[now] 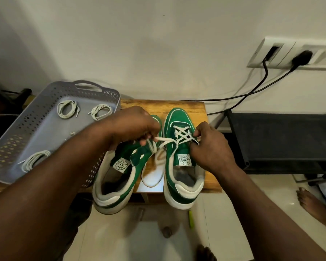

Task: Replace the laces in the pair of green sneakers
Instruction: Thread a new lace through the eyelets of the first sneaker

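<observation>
Beyond the right hand point(210, 147) I see a plain pale wall point(158, 44). Up to that hand's right, a white socket panel point(282, 53) holds a black plug point(301, 57). A black shelf point(280, 140) stands right of the hand, with glossy pale floor point(224, 219) below.

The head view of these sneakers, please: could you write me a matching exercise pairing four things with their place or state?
1. grey perforated plastic basket
2. right green suede sneaker
3. black plug
4. left hand

A. sits in the white wall socket
B. contains three coiled white spare laces
C. pinches the white lace
D. partly laced, crisscrossed

Pairs: 1-B, 2-D, 3-A, 4-C.
</observation>
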Demonstrator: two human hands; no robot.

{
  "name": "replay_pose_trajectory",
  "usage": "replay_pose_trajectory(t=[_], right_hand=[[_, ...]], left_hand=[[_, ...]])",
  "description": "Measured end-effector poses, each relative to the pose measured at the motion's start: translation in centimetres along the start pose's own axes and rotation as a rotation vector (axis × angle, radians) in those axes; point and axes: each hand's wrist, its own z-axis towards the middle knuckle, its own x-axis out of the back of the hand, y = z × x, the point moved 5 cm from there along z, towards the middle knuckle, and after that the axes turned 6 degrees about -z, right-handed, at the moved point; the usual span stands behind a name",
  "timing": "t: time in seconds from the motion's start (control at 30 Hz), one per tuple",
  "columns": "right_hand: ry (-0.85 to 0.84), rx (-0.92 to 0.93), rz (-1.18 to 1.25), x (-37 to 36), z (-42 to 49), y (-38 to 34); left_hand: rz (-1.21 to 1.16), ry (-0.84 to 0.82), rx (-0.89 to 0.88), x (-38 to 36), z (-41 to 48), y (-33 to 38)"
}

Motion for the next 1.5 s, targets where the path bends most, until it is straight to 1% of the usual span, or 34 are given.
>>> replay_pose_trajectory(t=[0.07,0.1,0.2,0.3,0.37,0.47,0.57,0.7,0.77,0.9,1.07,1.13,1.23,1.27,1.33,1.43,1.5], right_hand=[[0.010,0.006,-0.013,0.0,0.0,-0.1],[0.017,0.012,-0.026,0.0,0.0,-0.2],[0.026,0.040,-0.037,0.1,-0.1,-0.5],[0.024,0.097,-0.019,0.1,-0.1,-0.6],[0.006,0.162,0.000,-0.1,-0.1,-0.9],[-0.035,0.253,0.035,-0.4,-0.3,-1.5],[-0.030,0.289,0.005,-0.4,-0.2,-1.7],[-0.021,0.284,-0.011,0.0,-0.1,-1.6],[0.032,0.270,-0.028,0.2,-0.1,-1.6],[0.137,0.234,0.002,0.6,-0.2,-1.6],[0.126,0.246,0.025,0.8,-0.2,-1.3],[0.099,0.245,0.023,0.8,-0.1,-1.2],[0.006,0.249,0.029,0.4,0.0,-0.8],[-0.032,0.266,0.035,0.2,0.0,-0.8],[-0.079,0.291,0.064,-0.1,0.0,-0.7],[-0.080,0.280,0.119,0.0,0.3,-0.5],[-0.088,0.255,0.147,0.0,0.5,-0.3]], left_hand=[[0.298,0.088,-0.037,0.2,0.2,-0.3],[0.381,0.120,-0.060,0.0,0.2,-0.3],[0.402,0.102,-0.139,-1.2,0.3,0.2],[0.514,0.053,-0.227,-3.1,0.6,0.4],[0.587,0.080,-0.267,-4.0,0.7,0.3],[0.658,0.165,-0.294,-4.2,0.9,0.2],[0.697,0.213,-0.327,-4.3,0.9,0.4],[0.672,0.241,-0.311,-4.4,1.0,0.3],[0.635,0.242,-0.291,-4.5,1.0,0.3],[0.476,0.202,-0.250,-5.1,1.1,-0.1],[0.294,0.180,-0.137,-5.4,1.3,-0.6],[0.161,0.173,-0.053,-5.6,1.4,-1.2],[-0.196,0.138,0.105,-6.0,1.2,-1.7],[-0.257,0.132,0.131,-6.0,1.1,-1.6],[-0.236,0.134,0.126,-5.9,1.1,-1.3],[-0.054,0.155,0.039,-5.8,1.4,-1.0],[0.022,0.178,-0.028,-5.7,1.5,-1.0]])
